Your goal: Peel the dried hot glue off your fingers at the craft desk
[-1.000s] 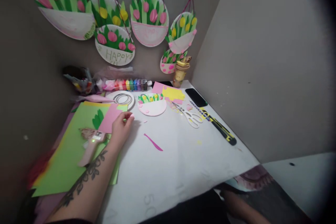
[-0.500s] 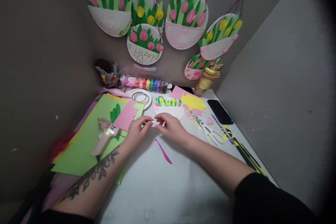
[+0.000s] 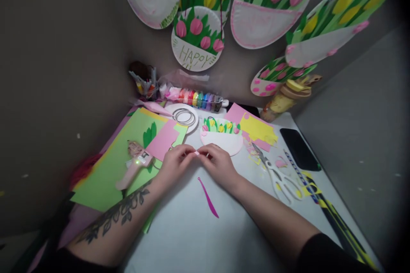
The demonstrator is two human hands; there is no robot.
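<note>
A small pink piece is pinched between the fingertips of both hands; whether it is clay or paper I cannot tell. My left hand grips it from one side, and my right hand from the other, with the fingertips meeting. Just behind my hands lies a white paper-plate basket with small green leaves and yellow and pink tulips. A magenta plastic modelling tool rests on the table in front of them.
To the left are green paper sheets, a pink sheet and a glue gun. Scissors, yellow paper and a phone lie right. Coloured clay sits at the back, below hanging plate baskets.
My right fingertips have come over to the left hand and now meet it at the pink piece. The camera view has shifted, so the hanging plates appear higher and larger.
</note>
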